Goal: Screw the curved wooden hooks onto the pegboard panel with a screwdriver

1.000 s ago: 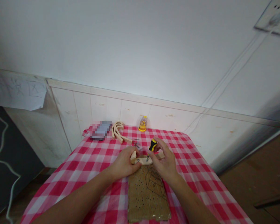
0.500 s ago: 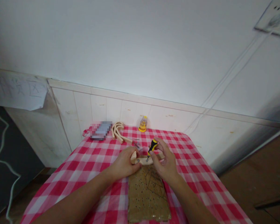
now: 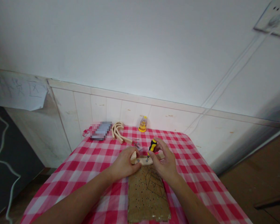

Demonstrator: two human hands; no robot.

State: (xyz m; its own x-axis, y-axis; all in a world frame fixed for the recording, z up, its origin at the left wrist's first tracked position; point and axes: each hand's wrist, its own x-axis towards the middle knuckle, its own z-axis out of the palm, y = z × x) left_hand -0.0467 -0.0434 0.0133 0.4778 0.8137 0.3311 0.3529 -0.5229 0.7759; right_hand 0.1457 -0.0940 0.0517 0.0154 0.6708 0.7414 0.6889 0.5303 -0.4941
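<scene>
My right hand (image 3: 166, 160) grips a black and yellow screwdriver (image 3: 152, 147), tilted, with its tip at a screw (image 3: 147, 160) in a pale wooden piece (image 3: 142, 161). A second screw (image 3: 138, 161) sits to the left in the same wood. Thumb and fingers of my left hand (image 3: 125, 163) are closed round the left end of the wooden piece. The piece lies at the far end of a brown cardboard sheet (image 3: 147, 196) marked with dots and drawn lines.
Beyond my hands lie loose screws (image 3: 136, 144) and several curved wooden pieces (image 3: 118, 132). A yellow bit case (image 3: 143, 124) stands near the wall, and a blurred phone-like object (image 3: 101, 130) lies at the back left. A checked cloth (image 3: 102, 161) covers the table.
The screwdriver's handle has turned slightly in my right hand, showing more yellow. My left hand and the wooden piece have stayed in place.
</scene>
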